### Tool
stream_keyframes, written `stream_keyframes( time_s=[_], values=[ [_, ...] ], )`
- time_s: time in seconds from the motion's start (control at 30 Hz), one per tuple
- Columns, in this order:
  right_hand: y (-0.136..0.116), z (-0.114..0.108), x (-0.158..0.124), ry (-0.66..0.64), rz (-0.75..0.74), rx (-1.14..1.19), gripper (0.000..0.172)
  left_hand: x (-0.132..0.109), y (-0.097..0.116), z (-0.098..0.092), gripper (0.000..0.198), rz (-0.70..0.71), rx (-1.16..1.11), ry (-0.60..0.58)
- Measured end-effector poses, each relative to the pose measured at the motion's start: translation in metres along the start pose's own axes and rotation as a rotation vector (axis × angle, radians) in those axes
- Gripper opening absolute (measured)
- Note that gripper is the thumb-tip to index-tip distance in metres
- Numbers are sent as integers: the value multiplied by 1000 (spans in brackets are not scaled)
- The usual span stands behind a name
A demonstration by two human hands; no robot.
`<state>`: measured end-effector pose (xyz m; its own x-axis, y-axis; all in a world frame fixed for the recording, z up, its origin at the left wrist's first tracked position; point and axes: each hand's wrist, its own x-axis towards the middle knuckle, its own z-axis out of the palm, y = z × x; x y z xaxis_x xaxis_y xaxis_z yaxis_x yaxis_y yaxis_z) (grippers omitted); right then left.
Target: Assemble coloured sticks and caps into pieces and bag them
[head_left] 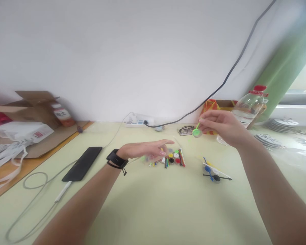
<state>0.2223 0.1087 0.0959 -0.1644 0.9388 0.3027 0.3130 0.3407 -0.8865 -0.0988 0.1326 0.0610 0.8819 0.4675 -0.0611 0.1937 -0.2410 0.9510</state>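
The bench [153,204] runs along the wall, the bottle [248,105] at its far right. The left hand [142,150] is low beside the discs [176,155]; whether its grip closes on anything I cannot tell. The right hand [225,126] is raised, its grip pinching. The phone [82,164] lies left. Blue and black pieces [216,177] lie right of the discs. The green piece [196,132] is in the pinch, stem up, above the bench.

No readable lettering, blurred dark print [63,113] on bottle label [60,110], illegible red mark [38,135] on white box [17,131]
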Motion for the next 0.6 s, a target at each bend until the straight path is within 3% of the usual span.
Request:
stream_keyframes(
  time_s=[0.1, 0.37, 0.6],
  values=[
    [-12, 15, -3, 68, 0, 106, 35, 1, 0, 1, 64, -61, -39, -70],
    [-19, 63, -4, -10, -32, 90, 33, 6, 6, 9, 69, -24, -98, -53],
    [-12, 78, -4, -37, -44, -11, 29, 7, 4, 11, 67, -19, -120, -36]
  ],
)
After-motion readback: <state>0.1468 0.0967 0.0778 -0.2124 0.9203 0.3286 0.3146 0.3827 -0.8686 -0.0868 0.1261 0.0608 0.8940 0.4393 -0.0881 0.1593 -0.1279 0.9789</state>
